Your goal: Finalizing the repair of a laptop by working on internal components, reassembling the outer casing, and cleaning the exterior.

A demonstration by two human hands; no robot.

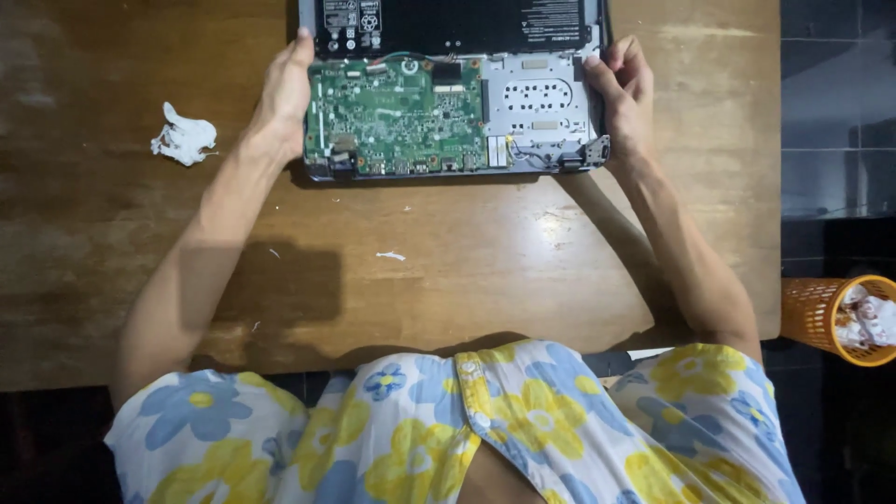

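Opened laptop base point(453, 93) lies long axis left-right on desk point(448, 280), between both grips: left hand point(280, 103) clasps left edge, right hand point(623, 93) right edge.

Two labels show, both on the flat black battery point(448, 23) at the far edge. One label point(353, 14) sits at its left end, the other label point(551, 16) at its right. Both are black with white print.

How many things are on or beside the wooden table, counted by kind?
Opened laptop, held at both sides by the left hand and right hand: 1
Crumpled white tissue: 1
Orange basket, beside the table: 1
Total: 3
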